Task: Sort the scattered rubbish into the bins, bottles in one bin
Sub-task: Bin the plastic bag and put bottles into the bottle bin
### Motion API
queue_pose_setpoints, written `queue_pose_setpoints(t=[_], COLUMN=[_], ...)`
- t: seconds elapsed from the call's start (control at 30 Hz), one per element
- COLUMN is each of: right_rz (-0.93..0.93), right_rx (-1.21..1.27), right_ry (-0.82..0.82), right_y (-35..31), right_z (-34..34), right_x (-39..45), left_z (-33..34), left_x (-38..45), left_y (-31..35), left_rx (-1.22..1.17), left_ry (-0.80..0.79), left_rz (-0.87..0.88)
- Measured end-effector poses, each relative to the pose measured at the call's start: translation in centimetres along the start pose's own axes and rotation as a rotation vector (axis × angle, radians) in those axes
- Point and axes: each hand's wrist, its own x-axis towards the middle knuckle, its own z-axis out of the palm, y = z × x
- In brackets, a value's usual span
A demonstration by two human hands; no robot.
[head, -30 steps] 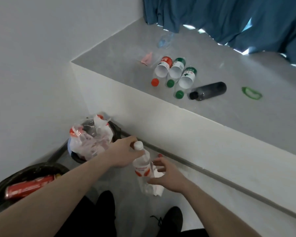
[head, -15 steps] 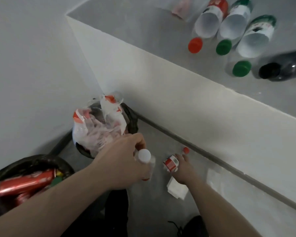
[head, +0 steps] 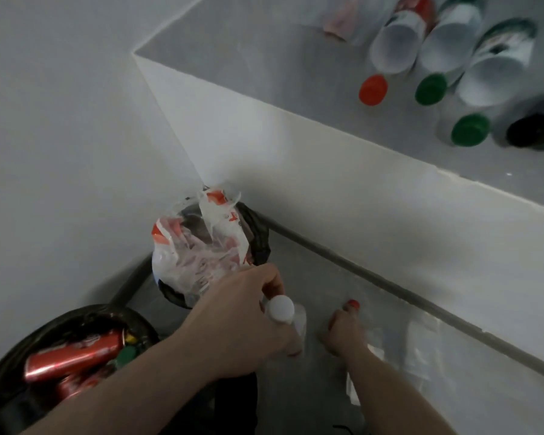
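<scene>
The left hand (head: 248, 321) curls its fingers round the neck of a clear plastic bottle with a white screw cap (head: 281, 309), which hangs upright just above the grey floor (head: 311, 277), beside the nearer of two black-lined bins. That nearer bin (head: 258, 233) is stuffed with crumpled clear-and-red plastic wrapping (head: 198, 249); the other black-lined bin (head: 76, 318), at the lower left, holds red drink cans (head: 73, 356) and a green cap. The right hand (head: 343, 334) reaches down to the floor and appears to hold a small item with a red cap (head: 354, 304) at its fingertips, though blur hides how the fingers close, so I cannot tell its grip. The bottle looks empty, hence light, thin-walled and likely to dent if squeezed; the stiff neck under the cap is the surest hold, as the smooth body may slip. On the grey ledge (head: 264, 73) above lie more capped bottles (head: 396, 48), still unsorted.
</scene>
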Motion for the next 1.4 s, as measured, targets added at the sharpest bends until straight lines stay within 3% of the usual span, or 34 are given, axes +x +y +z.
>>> queue_pose_setpoints(t=[0.07,0.33,0.5,0.6,0.73,0.83,1.13,1.4], right_rz=[-0.009,-0.233,-0.326,-0.398,-0.472,-0.581,-0.719,-0.626], right_rx=[0.014,0.125,0.427,0.543,0.737,0.814,0.875,0.786], right_ry=[-0.008,0.229,0.438,0.472,0.386,0.368,0.176,0.062], right_y=[-1.1,-5.9,-6.4,-6.8,-9.5,-13.2,-23.9,-24.8], right_z=[-1.4,-12.6,-16.9,-17.2,-17.6,-18.1,-13.5,-5.8], right_x=[-2.7,-17.7,-26.0,-31.6,-37.7,-40.8,-44.9,-43.4], left_z=[0.1,-0.5,-2.5,-4.9,-9.1,-11.8,-14.6,-12.1], left_x=[0.0,-4.7,-10.7,-16.0,-21.6,-25.0,-30.6,-28.2], left_y=[0.0,-0.5,-0.4,-2.3,-5.4,-8.2,-16.2,-23.5], left_rx=[0.028,0.119,-0.094,-0.222,-0.320,-0.267,-0.296,-0.259], left_ry=[0.009,0.127,0.351,0.467,0.621,0.718,0.837,0.707], left_rz=[0.008,0.029,0.054,0.073,0.047,-0.003,-0.190,-0.371])
